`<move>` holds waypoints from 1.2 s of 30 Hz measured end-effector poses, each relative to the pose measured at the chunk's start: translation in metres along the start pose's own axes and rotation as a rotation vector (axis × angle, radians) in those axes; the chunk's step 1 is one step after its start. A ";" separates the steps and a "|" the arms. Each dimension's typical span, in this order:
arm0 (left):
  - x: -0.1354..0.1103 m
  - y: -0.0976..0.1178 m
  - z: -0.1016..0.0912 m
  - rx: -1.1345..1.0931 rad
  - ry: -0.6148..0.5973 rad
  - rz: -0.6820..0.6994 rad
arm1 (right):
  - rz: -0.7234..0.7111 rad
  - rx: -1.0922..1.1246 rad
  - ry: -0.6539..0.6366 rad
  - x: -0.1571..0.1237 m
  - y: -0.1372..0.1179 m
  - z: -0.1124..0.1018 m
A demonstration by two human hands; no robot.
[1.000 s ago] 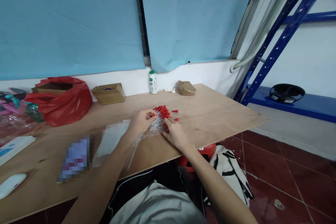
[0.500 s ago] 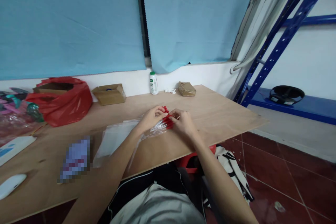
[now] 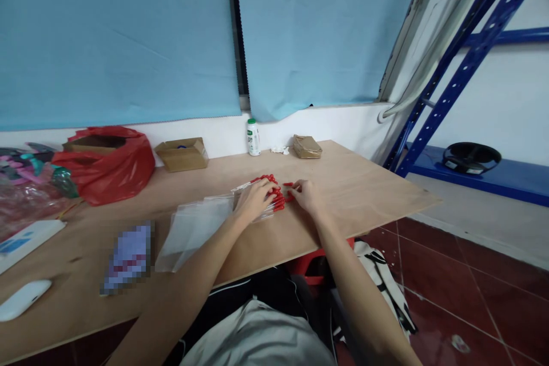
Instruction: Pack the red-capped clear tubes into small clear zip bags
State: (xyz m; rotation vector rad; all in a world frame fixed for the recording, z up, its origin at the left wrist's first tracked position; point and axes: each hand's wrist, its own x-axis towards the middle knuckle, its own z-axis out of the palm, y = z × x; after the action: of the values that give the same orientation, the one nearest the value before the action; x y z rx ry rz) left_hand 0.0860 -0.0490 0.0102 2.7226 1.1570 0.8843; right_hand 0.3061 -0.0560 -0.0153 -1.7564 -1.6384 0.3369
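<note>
A bunch of thin clear sticks with red ends (image 3: 279, 201) lies on the wooden table in front of me, red ends pointing right. My left hand (image 3: 256, 200) rests over the bunch, its fingers curled onto the sticks near their red ends. Just right of the bunch, my right hand (image 3: 305, 194) is closed in a pinch at a small red piece (image 3: 290, 198). Another small red piece (image 3: 287, 184) shows by its fingertips. Flat translucent plastic bags (image 3: 189, 234) lie left of the bunch, partly behind my left forearm.
Along the wall stand a red plastic bag (image 3: 115, 174), an open cardboard box (image 3: 182, 155), a white bottle with a green cap (image 3: 253, 138) and a brown taped package (image 3: 307, 147). A white oval object (image 3: 26, 299) lies at front left. Blue shelving (image 3: 463, 74) rises at right.
My hands have moved apart. The left one has settled on the bunch, which now lies on the table with its red ends spread; the right one has shifted slightly right.
</note>
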 end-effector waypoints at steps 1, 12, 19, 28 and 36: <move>0.000 0.000 -0.001 -0.025 0.019 0.000 | -0.012 0.018 0.017 0.000 -0.001 -0.001; 0.003 -0.002 -0.025 -0.581 0.455 -0.068 | -0.283 0.678 -0.285 -0.037 -0.068 -0.002; -0.004 -0.005 -0.034 -0.592 0.366 -0.054 | -0.477 0.295 0.006 -0.043 -0.088 0.005; -0.010 -0.001 -0.037 -0.595 0.336 -0.065 | -0.422 0.442 -0.008 -0.057 -0.097 0.015; -0.016 0.012 -0.042 -0.598 0.456 -0.130 | -0.414 0.161 0.148 -0.061 -0.099 0.019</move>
State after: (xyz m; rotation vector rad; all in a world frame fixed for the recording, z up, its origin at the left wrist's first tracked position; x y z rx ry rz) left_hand 0.0631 -0.0753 0.0403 2.0019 0.9031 1.5769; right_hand 0.2079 -0.1129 0.0184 -1.2541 -1.7621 0.1360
